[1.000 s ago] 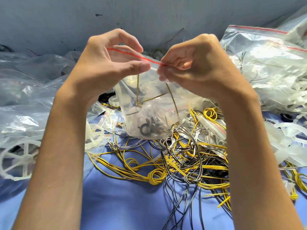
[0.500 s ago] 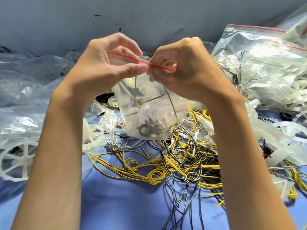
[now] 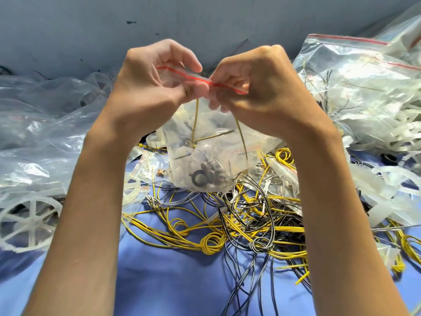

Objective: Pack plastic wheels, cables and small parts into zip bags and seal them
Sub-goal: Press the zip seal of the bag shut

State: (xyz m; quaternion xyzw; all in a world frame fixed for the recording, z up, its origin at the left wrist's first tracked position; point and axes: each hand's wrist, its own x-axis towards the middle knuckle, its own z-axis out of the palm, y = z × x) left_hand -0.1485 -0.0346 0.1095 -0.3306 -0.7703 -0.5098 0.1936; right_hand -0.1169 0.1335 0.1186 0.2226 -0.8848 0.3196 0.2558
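Note:
A small clear zip bag (image 3: 211,160) with a red strip along its top hangs in the air between both hands. Inside it lie black rings, a yellow-green cable and pale plastic bits. My left hand (image 3: 155,87) pinches the red strip on the left, thumb in front. My right hand (image 3: 262,87) pinches the same strip just to the right, fingers curled over it. The two hands almost touch at the strip's middle. Below the bag lies a tangle of yellow and black cables (image 3: 246,226) on the blue cloth (image 3: 173,281).
A large filled zip bag (image 3: 364,92) with white parts lies at the right. Crumpled clear bags (image 3: 45,124) and a white spoked wheel (image 3: 27,222) sit at the left. Loose white plastic parts (image 3: 387,190) lie at the right. A grey wall rises behind.
My right hand has slid left along the red strip toward my left hand and now pinches it close beside the left thumb. The bag hangs in about the same place.

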